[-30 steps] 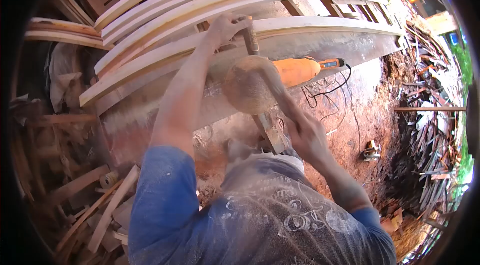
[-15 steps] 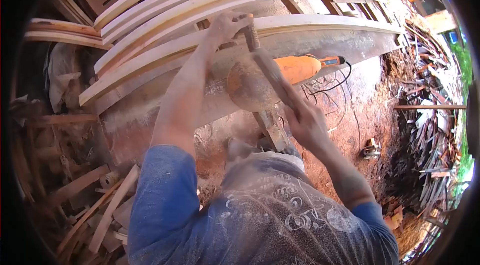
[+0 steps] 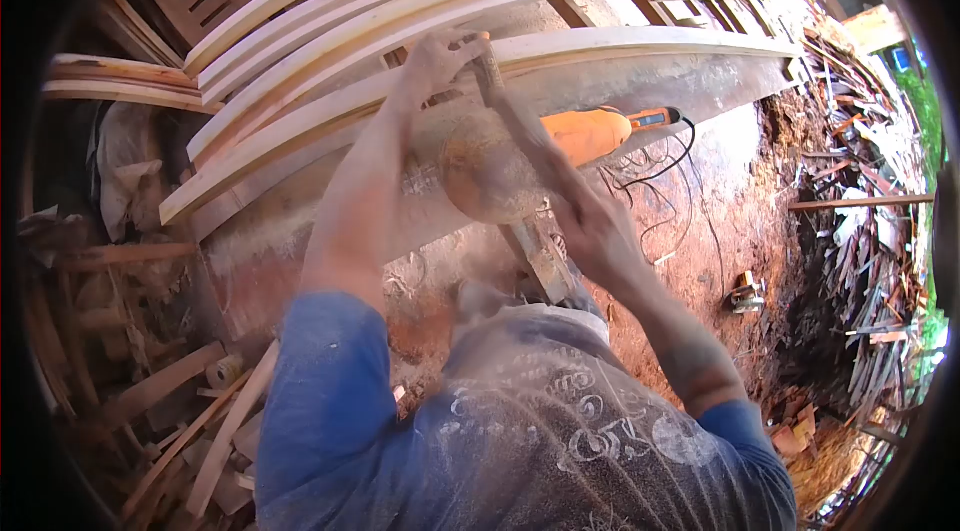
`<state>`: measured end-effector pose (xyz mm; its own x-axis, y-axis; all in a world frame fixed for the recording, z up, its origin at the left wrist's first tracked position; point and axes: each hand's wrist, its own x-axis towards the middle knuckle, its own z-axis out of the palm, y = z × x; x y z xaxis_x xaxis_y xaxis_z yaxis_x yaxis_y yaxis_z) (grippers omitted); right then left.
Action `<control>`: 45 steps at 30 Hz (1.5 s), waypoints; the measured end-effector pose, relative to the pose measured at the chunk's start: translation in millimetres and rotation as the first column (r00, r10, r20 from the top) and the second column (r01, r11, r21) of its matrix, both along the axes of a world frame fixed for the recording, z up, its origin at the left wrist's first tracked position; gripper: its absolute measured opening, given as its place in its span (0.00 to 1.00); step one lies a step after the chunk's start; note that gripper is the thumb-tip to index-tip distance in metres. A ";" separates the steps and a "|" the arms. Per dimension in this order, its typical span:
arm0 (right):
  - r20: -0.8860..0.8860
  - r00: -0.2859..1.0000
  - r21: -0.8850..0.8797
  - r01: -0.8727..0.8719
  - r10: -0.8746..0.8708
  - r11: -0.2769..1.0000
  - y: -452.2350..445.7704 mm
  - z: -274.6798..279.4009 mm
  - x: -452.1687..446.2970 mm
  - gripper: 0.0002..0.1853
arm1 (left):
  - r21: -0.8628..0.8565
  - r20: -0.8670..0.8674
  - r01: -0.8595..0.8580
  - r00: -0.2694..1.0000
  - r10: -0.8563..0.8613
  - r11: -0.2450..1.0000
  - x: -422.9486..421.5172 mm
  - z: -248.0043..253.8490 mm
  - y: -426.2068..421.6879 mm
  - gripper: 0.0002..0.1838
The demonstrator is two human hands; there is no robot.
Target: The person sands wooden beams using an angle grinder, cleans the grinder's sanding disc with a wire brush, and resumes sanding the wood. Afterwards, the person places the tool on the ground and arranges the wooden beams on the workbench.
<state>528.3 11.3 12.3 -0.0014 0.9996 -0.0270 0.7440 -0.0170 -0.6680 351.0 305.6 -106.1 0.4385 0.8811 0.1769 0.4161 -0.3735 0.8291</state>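
My left hand point(image 3: 440, 63) is closed round the far end of a narrow wooden piece point(image 3: 487, 76), beside the curved planks. In my right hand point(image 3: 598, 231) is a long dusty bar point(image 3: 535, 143), which slants up and left and overlaps the wooden piece near my left hand. An orange power tool point(image 3: 590, 134) lies on the bench just beyond the bar, its round disc point(image 3: 485, 171) partly behind the bar. Below the disc, a wooden block point(image 3: 545, 266) points toward my body. What the bar's far tip touches is blurred.
Long curved planks point(image 3: 640, 39) lie across the dusty bench point(image 3: 720, 89). A black cord point(image 3: 672, 163) trails from the orange tool. A small metal tool point(image 3: 746, 293) stands on the ground at the right. Wood scraps point(image 3: 220, 431) fill the lower left, and strips point(image 3: 868, 261) are heaped at the right.
The bar in my right hand first moved down and right along the wooden piece, then up and left toward my left hand. My left hand has kept its grip. The view has shifted slightly.
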 end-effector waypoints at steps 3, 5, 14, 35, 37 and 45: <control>0.019 1.000 0.070 0.019 -0.021 0.997 -49.9 -19.3 20.1 0.32 | -0.089 0.026 -0.036 0.999 0.038 0.995 1.7 8.7 -5.9 0.22; 0.073 0.996 0.004 0.040 -0.041 0.999 -69.1 -17.8 22.5 0.31 | -0.042 0.111 -0.035 0.993 0.039 0.999 -1.4 -3.3 -10.1 0.24; 0.152 0.987 0.033 -0.063 0.057 0.997 -29.8 -27.7 10.7 0.35 | -0.257 0.018 -0.397 0.910 0.415 0.881 -14.2 39.2 -198.4 0.27; 0.205 0.930 0.163 -0.339 0.305 0.926 66.4 -28.3 12.4 0.30 | -0.410 0.480 -0.289 0.738 0.474 0.865 -1.0 8.5 -236.7 0.26; 0.166 0.932 0.184 -0.351 0.323 0.918 101.1 -5.0 -10.0 0.29 | -0.427 0.499 -0.264 0.729 0.469 0.865 0.6 11.8 -234.9 0.25; 0.223 0.935 0.120 -0.307 0.276 0.944 -9.2 -16.7 73.9 0.33 | -0.467 0.518 -0.251 0.700 0.493 0.848 5.4 -5.3 -245.9 0.32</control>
<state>602.2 2.1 -4.4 -0.3033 0.9483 0.0933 0.8196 0.3096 -0.4821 356.4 59.7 -111.4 -0.0330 0.9978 -0.0577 -0.1698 0.0513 0.9841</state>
